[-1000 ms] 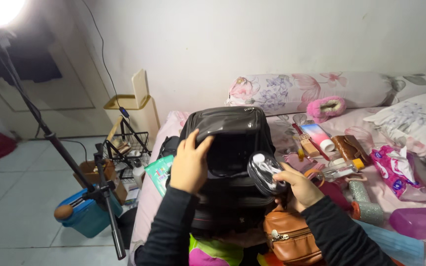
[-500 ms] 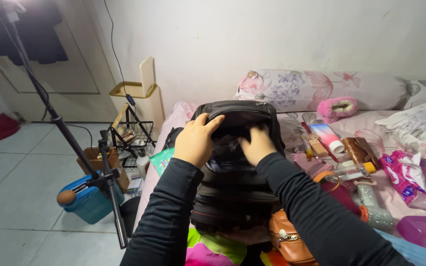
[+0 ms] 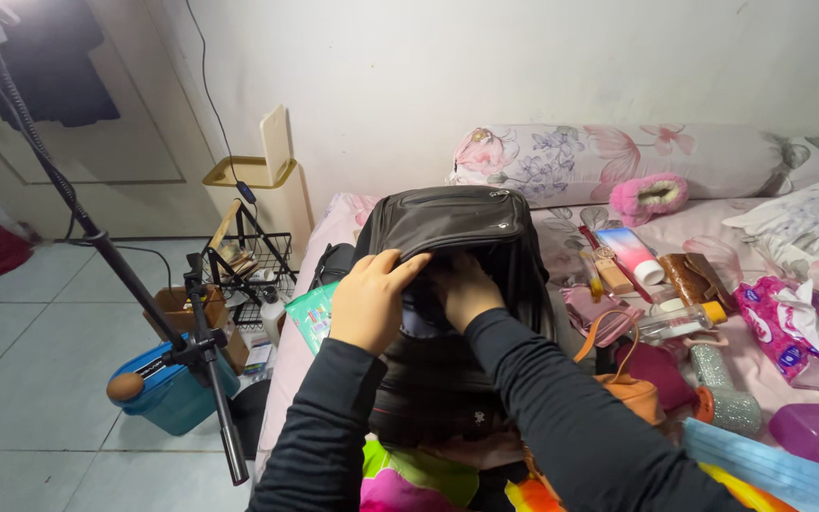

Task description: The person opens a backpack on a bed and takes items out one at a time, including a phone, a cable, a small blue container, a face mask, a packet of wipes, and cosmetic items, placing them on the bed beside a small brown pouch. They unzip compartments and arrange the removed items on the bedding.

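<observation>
A black backpack (image 3: pixel 457 228) stands on the bed in front of me, its top pocket pulled open. My left hand (image 3: pixel 369 301) grips the edge of that opening and holds it apart. My right hand (image 3: pixel 464 289) reaches into the pocket, fingers tucked inside and partly hidden; whether it holds anything cannot be seen. Both arms wear black sleeves.
Right of the bag lie a brown leather pouch (image 3: pixel 632 398), a pink cream tube (image 3: pixel 629 254), a clear bottle (image 3: pixel 680 320), a pink tissue pack (image 3: pixel 787 327) and a blue face mask (image 3: pixel 760 465). A floral bolster (image 3: pixel 618 156) lies behind. A light stand (image 3: pixel 206 379) and blue bucket (image 3: pixel 168 393) stand left.
My right hand held a small dark item with white cord beside the bag, then moved onto the backpack and into its top pocket. The left hand shifted down to the pocket's edge.
</observation>
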Action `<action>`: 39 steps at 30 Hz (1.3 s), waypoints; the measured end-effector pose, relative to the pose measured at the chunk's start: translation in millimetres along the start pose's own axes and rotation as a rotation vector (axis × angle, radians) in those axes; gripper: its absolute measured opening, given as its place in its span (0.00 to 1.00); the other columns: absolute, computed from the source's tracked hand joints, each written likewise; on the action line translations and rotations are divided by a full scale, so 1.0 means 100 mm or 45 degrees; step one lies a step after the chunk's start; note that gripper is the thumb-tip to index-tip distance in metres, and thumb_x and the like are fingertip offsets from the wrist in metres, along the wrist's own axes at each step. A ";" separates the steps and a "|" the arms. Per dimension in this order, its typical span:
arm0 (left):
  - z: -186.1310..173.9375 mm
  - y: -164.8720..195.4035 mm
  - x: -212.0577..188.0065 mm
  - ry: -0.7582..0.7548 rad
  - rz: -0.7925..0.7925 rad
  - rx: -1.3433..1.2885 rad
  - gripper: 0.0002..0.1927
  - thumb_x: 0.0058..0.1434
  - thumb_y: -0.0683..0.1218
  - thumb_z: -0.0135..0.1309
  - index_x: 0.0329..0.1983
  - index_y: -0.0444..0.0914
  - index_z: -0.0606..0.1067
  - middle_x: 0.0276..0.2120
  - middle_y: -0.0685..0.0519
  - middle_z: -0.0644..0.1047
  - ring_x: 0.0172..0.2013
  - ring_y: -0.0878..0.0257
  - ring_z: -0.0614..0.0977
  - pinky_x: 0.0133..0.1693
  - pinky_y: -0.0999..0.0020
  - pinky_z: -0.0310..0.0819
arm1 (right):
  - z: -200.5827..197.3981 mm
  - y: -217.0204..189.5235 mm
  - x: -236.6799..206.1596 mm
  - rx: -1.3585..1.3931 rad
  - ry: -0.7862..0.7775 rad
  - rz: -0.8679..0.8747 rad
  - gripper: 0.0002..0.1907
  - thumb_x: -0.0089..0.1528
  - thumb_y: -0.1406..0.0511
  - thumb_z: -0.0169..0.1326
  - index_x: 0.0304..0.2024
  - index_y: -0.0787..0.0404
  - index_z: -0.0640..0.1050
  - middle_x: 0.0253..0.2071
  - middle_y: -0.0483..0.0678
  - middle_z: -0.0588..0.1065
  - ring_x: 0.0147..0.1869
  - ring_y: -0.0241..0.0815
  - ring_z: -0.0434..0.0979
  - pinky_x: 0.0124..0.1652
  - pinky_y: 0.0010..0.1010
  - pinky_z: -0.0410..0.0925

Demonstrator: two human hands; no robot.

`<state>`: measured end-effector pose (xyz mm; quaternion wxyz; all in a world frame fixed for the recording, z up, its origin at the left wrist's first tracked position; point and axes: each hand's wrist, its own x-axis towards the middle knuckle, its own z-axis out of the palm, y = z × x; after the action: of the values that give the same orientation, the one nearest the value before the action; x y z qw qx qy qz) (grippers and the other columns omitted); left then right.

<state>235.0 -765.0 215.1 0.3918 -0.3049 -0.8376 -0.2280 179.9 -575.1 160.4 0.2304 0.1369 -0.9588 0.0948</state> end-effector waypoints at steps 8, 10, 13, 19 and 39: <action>0.02 -0.09 -0.13 0.167 -0.190 -0.025 0.28 0.51 0.33 0.52 0.54 0.49 0.81 0.51 0.46 0.74 0.51 0.45 0.75 0.50 0.55 0.73 | -0.18 -0.03 -0.34 0.434 -0.020 -0.040 0.39 0.50 0.64 0.65 0.64 0.55 0.70 0.63 0.58 0.67 0.64 0.63 0.66 0.60 0.46 0.64; 0.07 -0.05 -0.18 0.225 -0.196 -0.098 0.30 0.48 0.32 0.52 0.53 0.47 0.81 0.57 0.40 0.70 0.56 0.41 0.71 0.56 0.53 0.69 | -0.20 -0.03 -0.41 0.368 -0.106 -0.025 0.41 0.50 0.62 0.67 0.65 0.55 0.69 0.61 0.58 0.67 0.63 0.64 0.66 0.60 0.47 0.63; 0.16 0.09 -0.36 0.278 -0.288 -0.234 0.28 0.48 0.32 0.53 0.51 0.46 0.81 0.62 0.36 0.66 0.61 0.38 0.67 0.62 0.51 0.63 | -0.16 -0.05 -0.45 0.288 -0.009 -0.044 0.35 0.52 0.61 0.67 0.62 0.53 0.73 0.58 0.57 0.71 0.63 0.64 0.67 0.62 0.48 0.63; 0.25 0.18 -0.94 0.225 -0.579 -0.440 0.27 0.51 0.33 0.52 0.55 0.44 0.80 0.60 0.37 0.66 0.59 0.41 0.68 0.61 0.54 0.64 | -0.25 -0.07 -0.63 0.578 0.167 -0.064 0.26 0.50 0.61 0.66 0.50 0.56 0.78 0.53 0.55 0.76 0.59 0.58 0.75 0.58 0.41 0.68; -0.05 0.82 -1.01 0.122 -0.842 -2.770 0.22 0.69 0.45 0.52 0.65 0.37 0.65 0.55 0.49 0.77 0.55 0.59 0.79 0.57 0.57 0.74 | -1.39 -0.41 -1.60 1.343 0.170 -0.219 0.32 0.54 0.79 0.52 0.62 0.65 0.69 0.58 0.52 0.69 0.55 0.38 0.71 0.57 0.28 0.65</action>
<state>345.7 -743.8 149.4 -0.1283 -0.2382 -0.2189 -0.9375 387.5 -544.9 212.2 0.1978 0.3057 -0.7495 0.5528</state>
